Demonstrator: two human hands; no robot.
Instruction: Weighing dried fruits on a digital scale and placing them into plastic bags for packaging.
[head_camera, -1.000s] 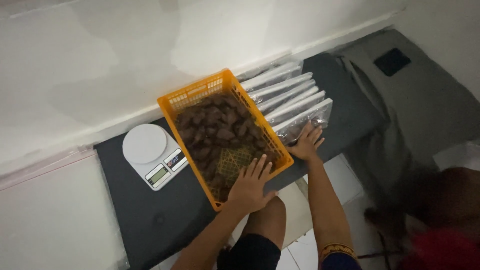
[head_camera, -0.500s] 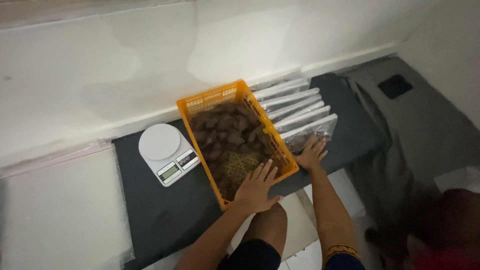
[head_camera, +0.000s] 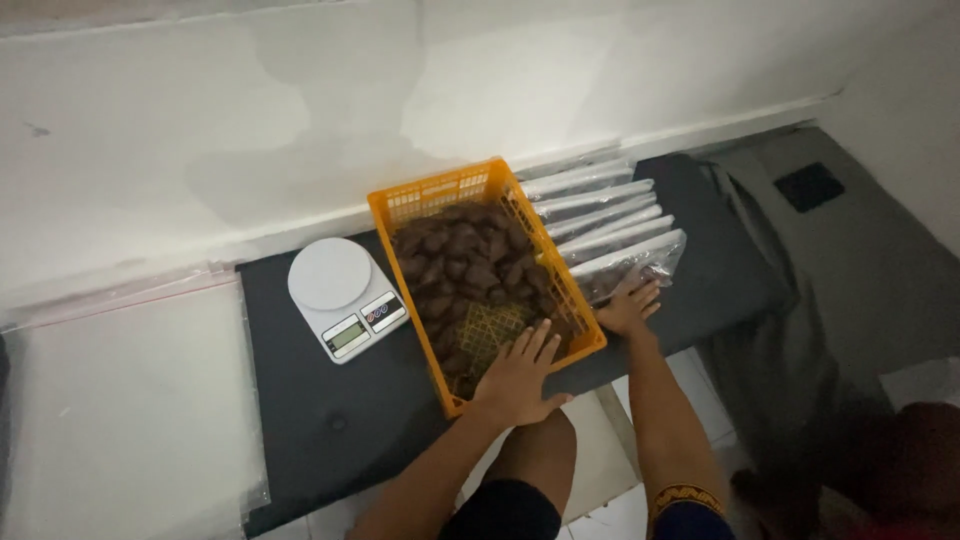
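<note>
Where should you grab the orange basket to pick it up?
Probably by the two short end rims, one hand at each. The orange basket is long, with dark brown pieces piled toward its far end. The left hand already lies on the near rim. The clear bags under the right hand crowd its right long side; the white scale flanks its left.
</note>
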